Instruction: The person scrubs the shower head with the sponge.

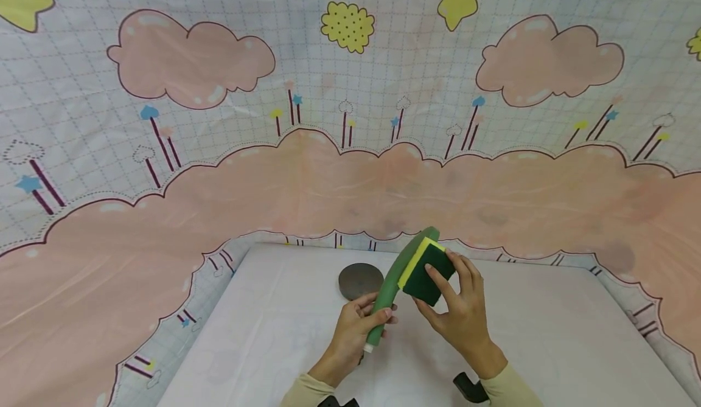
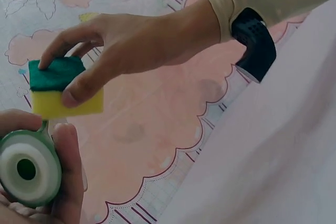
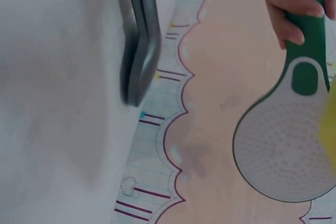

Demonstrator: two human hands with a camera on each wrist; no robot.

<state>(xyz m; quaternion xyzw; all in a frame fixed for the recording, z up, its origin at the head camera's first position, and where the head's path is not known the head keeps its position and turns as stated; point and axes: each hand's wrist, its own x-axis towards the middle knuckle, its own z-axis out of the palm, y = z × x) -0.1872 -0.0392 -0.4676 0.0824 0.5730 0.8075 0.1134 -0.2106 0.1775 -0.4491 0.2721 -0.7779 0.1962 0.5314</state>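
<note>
White tabletop lies under the showerhead, cloud-printed backdrop behind.

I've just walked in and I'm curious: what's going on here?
A person's left hand grips a green shower head by its handle, above the white table. The right hand holds a sponge at its spray face, yellow side toward it; whether they touch is hard to tell. A round grey object sits on the table.

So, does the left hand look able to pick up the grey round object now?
Probably not yet: the grey round object lies just beyond the left hand, apparently unobstructed, but that hand grips the green shower head and would likely have to release it first.
</note>
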